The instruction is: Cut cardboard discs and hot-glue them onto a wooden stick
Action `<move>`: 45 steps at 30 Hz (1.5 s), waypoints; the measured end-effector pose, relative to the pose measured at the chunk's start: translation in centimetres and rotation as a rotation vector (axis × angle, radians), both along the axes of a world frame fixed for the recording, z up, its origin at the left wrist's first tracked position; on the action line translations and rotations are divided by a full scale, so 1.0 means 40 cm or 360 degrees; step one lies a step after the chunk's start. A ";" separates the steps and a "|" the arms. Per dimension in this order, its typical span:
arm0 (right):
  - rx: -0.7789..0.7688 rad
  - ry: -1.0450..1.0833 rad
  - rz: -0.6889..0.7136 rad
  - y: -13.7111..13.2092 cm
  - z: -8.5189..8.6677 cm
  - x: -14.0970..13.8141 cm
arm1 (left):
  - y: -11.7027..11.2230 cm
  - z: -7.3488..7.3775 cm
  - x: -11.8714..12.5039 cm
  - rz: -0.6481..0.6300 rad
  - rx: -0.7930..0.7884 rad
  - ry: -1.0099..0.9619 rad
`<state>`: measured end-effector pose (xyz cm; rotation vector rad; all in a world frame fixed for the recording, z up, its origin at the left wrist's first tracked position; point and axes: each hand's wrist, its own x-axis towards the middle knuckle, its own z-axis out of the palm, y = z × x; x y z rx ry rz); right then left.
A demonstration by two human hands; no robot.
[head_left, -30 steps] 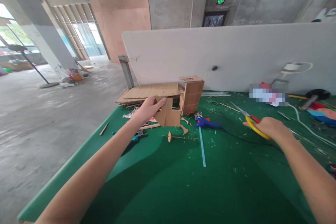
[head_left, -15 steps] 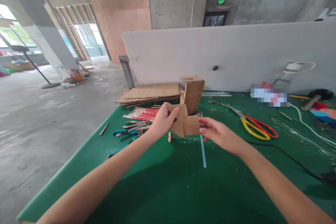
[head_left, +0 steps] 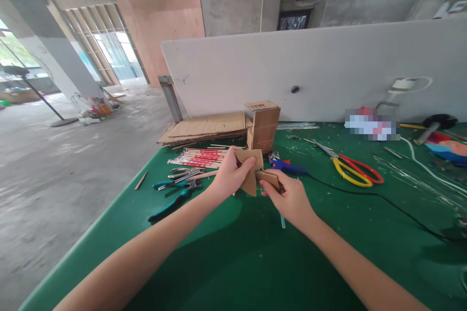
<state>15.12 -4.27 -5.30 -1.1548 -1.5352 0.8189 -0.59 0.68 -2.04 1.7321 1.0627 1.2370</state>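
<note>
Pinching the cardboard piece (head_left: 253, 157) just above the green table (head_left: 255, 262), left hand (head_left: 228, 177) clamped on its upper flap, right hand (head_left: 288, 197) on the lower, apparently steadying the fold, scissors (head_left: 352, 171) lying aside.

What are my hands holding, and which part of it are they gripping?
Both hold one bent cardboard piece. The left hand pinches its upper left portion, thumb across the front; the right hand has its grip on the lower right flap.
</note>
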 end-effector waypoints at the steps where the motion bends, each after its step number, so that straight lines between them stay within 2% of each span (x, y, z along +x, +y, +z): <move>1: -0.0019 0.0033 -0.0014 -0.001 0.002 -0.003 | 0.000 0.000 0.000 -0.0009 0.0017 -0.0011; 7: -0.0315 0.0662 0.0125 0.008 0.008 -0.020 | -0.003 0.011 -0.007 -0.0019 0.0160 0.0068; 13: -0.0412 0.0870 0.0254 0.008 0.007 -0.011 | -0.018 0.021 -0.026 0.0103 0.0317 0.0510; 18: -0.0573 0.0968 0.0488 0.001 0.016 0.001 | -0.036 0.037 -0.031 0.0024 0.0403 0.0485; 22: -0.0388 0.0796 0.0374 0.002 0.017 0.001 | -0.032 0.036 -0.021 0.0078 0.0288 0.0360; 25: -0.0179 0.0457 0.0193 0.002 0.015 0.002 | -0.023 0.032 -0.014 0.0106 0.0231 0.0266; 30: 0.0135 -0.0079 -0.0075 -0.007 0.014 0.009 | -0.009 0.031 -0.012 0.0042 0.0149 0.0168; 33: 0.0280 -0.0267 -0.0194 -0.009 0.015 0.008 | -0.004 0.029 -0.012 0.0105 0.0111 0.0194; 35: 0.0194 -0.0152 -0.0169 -0.008 0.015 0.002 | -0.005 0.024 -0.007 0.0111 0.0122 0.0180; 39: -0.0227 0.0534 0.0083 -0.002 0.013 -0.012 | -0.012 0.016 0.008 0.0021 0.0148 0.0100; 42: -0.0445 0.0872 0.0122 0.007 0.015 0.003 | 0.012 0.044 -0.026 0.0053 0.0166 0.0055; 45: -0.0510 0.1071 -0.0128 0.025 0.023 0.042 | 0.066 0.115 -0.126 0.0475 0.0306 -0.0176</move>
